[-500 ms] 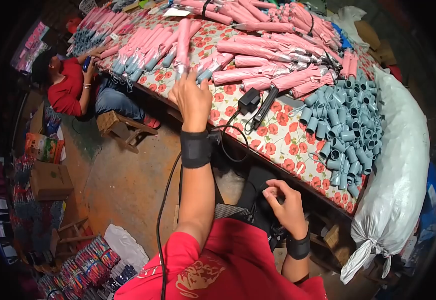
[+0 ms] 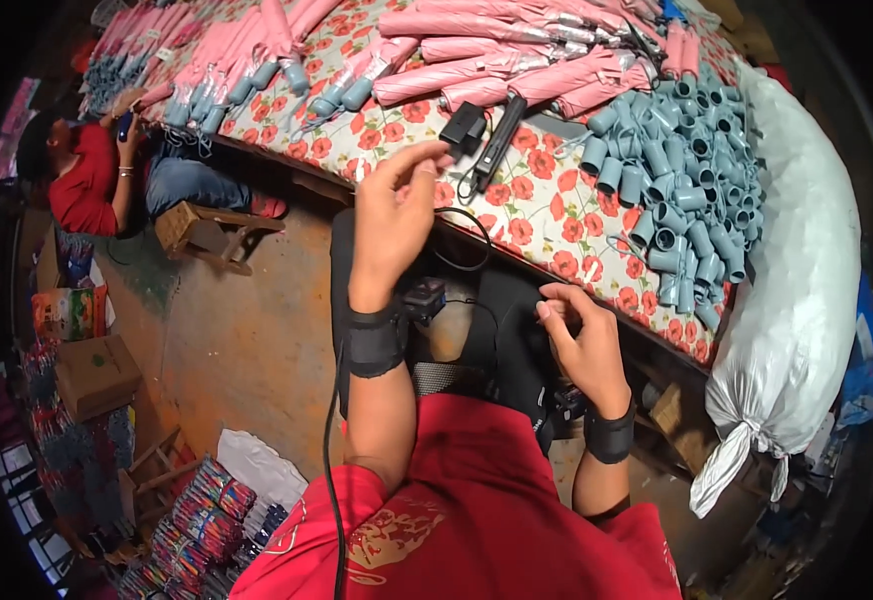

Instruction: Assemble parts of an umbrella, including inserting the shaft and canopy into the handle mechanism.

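Note:
My left hand (image 2: 395, 225) is over the table's near edge with its fingers loosely bent and apart, holding nothing. Nearest to it are a black power adapter (image 2: 463, 128) and a long, slim black tool (image 2: 502, 145) lying on the flowered tablecloth (image 2: 527, 225). Beyond them, folded pink umbrellas (image 2: 457, 78) are stacked. To the left lie other pink umbrellas (image 2: 244, 50) fitted with blue-grey handles (image 2: 297, 77). My right hand (image 2: 589, 345) hovers by the table edge over my lap, empty, fingers half curled and thumb apart. Loose blue-grey handles (image 2: 672, 190) are heaped to its upper right.
A long white stuffed sack (image 2: 792, 270) leans along the table's right end. At the left, a person in red (image 2: 97, 180) sits on a wooden stool (image 2: 207, 235). Cardboard box (image 2: 97, 375) and bundled colourful packs (image 2: 202, 525) stand on the floor. A black cable (image 2: 332, 440) runs along my left arm.
My left hand has let go of a pink umbrella, left on the pile at the left, and has drawn back toward me. The right hand is still empty. The view has shifted.

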{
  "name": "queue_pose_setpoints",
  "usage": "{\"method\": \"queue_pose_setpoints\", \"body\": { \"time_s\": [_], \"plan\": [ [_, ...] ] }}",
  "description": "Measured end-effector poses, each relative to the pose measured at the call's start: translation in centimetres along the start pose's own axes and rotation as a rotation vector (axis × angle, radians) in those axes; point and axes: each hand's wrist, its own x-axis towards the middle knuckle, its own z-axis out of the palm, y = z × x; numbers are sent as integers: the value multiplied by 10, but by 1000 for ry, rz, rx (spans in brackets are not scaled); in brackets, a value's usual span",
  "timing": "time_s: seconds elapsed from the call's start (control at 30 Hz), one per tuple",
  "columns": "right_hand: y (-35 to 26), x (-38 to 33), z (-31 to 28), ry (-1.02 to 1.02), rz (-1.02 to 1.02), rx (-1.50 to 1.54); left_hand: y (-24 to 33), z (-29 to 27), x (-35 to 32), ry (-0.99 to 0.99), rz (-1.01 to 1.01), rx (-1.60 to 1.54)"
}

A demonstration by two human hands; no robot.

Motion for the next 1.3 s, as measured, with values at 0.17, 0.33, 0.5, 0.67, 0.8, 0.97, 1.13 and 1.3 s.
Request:
{"method": "queue_pose_setpoints", "body": {
  "time_s": [0.17, 0.33, 0.5, 0.67, 0.8, 0.97, 1.13, 1.3],
  "plan": [
    [3, -3, 2, -40, -15, -92, 3, 5, -12, -188, -94, -122],
    [21, 1, -18, -89, 24, -329, 25, -19, -24, -184, -135, -94],
    [46, -16, -61, 142, 172, -607, 30, -17, -28, -293, -111, -165],
    [84, -14, -92, 414, 254, -674, 28, -17, -20, -340, -80, -144],
    [113, -22, -114, 512, 270, -984, 47, -31, -26, -277, -26, 406],
    [173, -12, -110, 656, 373, -857, 32, -17, -25, -350, -173, -182],
    [171, 4, -117, 554, 440, -878, 37, -33, -28, -352, -126, -160],
    [157, 10, -139, 562, 446, -890, 32, -35, -25, -367, -86, -181]
  ]
}}
